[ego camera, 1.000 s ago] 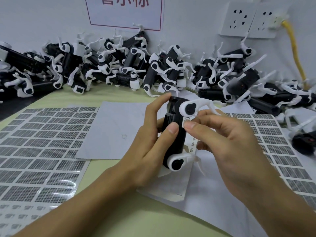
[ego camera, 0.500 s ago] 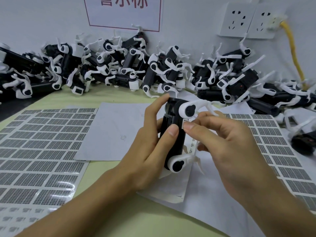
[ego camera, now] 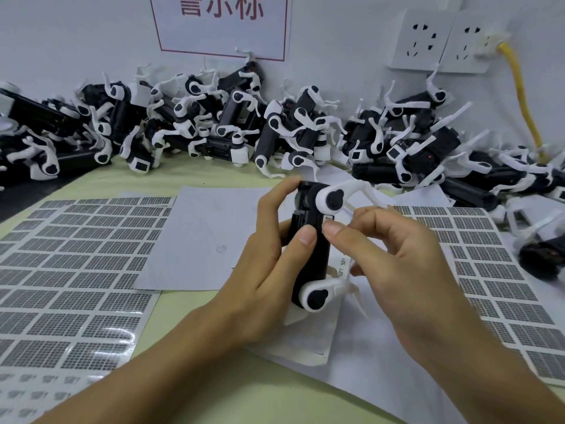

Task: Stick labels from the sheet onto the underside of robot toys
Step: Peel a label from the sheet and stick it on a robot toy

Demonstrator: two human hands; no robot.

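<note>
My left hand (ego camera: 269, 264) grips a black robot toy with white legs (ego camera: 315, 255), held upright above the table with its underside facing me. My right hand (ego camera: 397, 264) reaches in from the right; its index fingertip presses a small white label (ego camera: 328, 218) onto the toy's black body just below the upper white leg joint. My left thumb lies beside that fingertip. A label sheet (ego camera: 70, 270) covers the table at the left and another label sheet (ego camera: 489, 270) lies at the right, partly hidden under my right hand.
A long pile of black-and-white robot toys (ego camera: 275, 130) lines the wall at the back. White backing paper (ego camera: 208, 240) lies under and behind my hands. Wall sockets (ego camera: 440, 41) with a yellow cable (ego camera: 522, 96) are at the upper right.
Both hands and the toy stay almost where they were. My right index fingertip has slid slightly along the label on the toy.
</note>
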